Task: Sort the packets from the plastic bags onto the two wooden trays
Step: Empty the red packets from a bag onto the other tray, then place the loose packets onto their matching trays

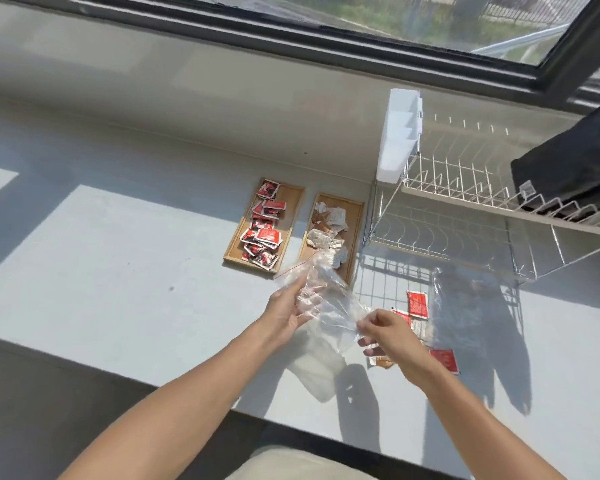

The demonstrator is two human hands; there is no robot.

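Both hands hold a clear plastic bag (326, 299) with a red zip strip above the counter. My left hand (286, 311) grips its upper left part; my right hand (387, 336) pinches its lower right edge. The bag looks empty. Behind it lie two wooden trays: the left tray (293, 197) carries several red packets (262, 237), the right tray (355, 220) carries several white and brown packets (328, 225). Loose red packets (417, 304) and pale ones lie on the counter beside my right hand, partly under it. A second clear bag (465, 306) lies flat to the right.
A white wire dish rack (465, 216) with a white plastic cutlery holder (399, 136) stands at the back right, with a dark cloth (575, 164) draped on it. A window runs along the back. The counter's front edge (187, 389) is close to my body.
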